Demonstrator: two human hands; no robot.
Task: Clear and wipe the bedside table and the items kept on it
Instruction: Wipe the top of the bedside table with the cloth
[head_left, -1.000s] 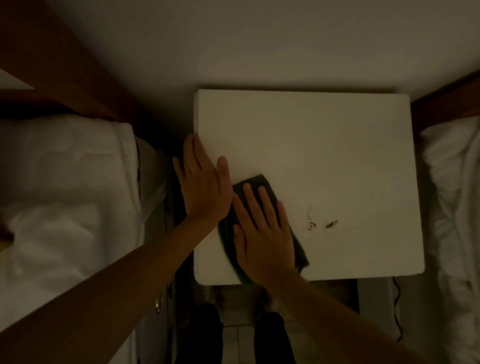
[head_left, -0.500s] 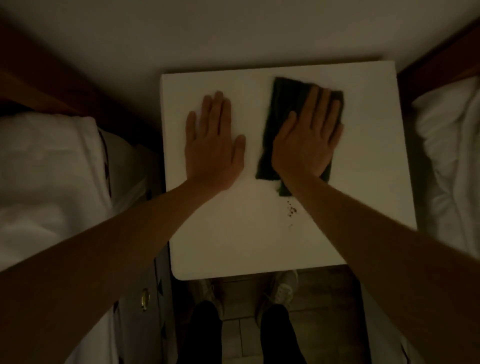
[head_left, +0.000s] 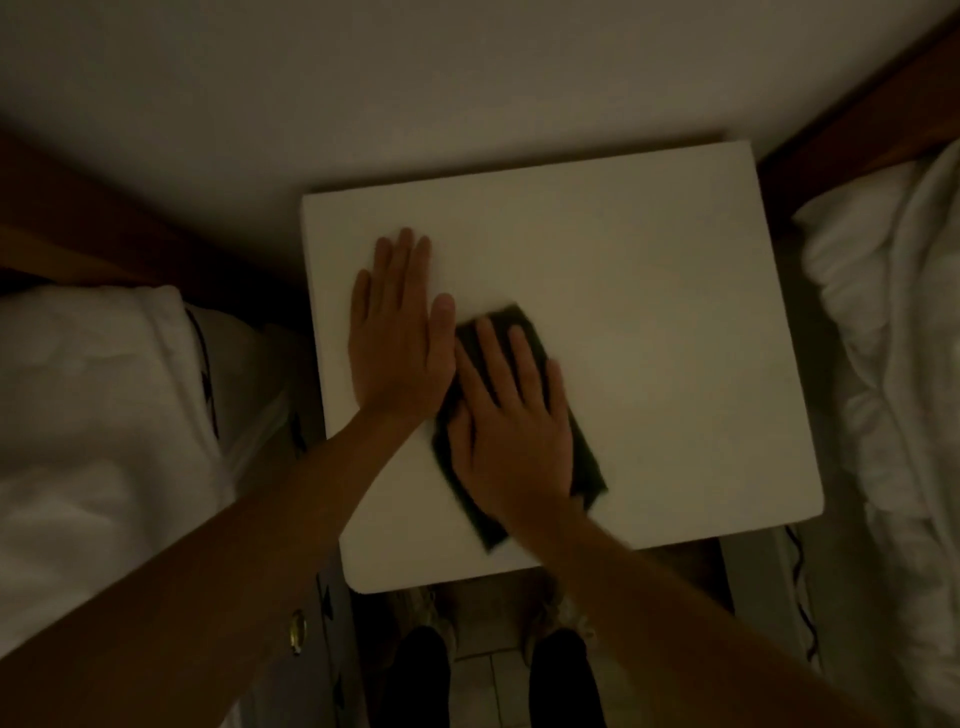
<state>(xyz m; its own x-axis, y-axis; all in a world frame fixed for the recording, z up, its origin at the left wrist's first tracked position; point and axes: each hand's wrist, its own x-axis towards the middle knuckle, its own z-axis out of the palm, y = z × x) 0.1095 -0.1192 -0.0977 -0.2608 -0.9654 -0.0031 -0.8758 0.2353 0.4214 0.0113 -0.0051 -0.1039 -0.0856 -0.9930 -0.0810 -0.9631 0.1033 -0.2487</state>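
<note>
In the head view the right hand (head_left: 511, 431) lies flat with fingers spread, pressing the dark cloth (head_left: 524, 423) on the bedside table (head_left: 649, 322), at about 7 o'clock from the centre of the top. The left hand (head_left: 397, 335), at 9 o'clock, rests flat and open, holding nothing. I judge good wiping needs even palm pressure, overlapping strokes reaching every edge, and the left hand lifted so its place is wiped too.

**White bedside table, 1 cloth on top**

Your bedside table (head_left: 649, 322) carries a dark cloth (head_left: 524, 332) near its front-left. Your right hand (head_left: 511, 436) lies flat on the cloth, and your left hand (head_left: 397, 338) lies flat on the tabletop beside it.
</note>
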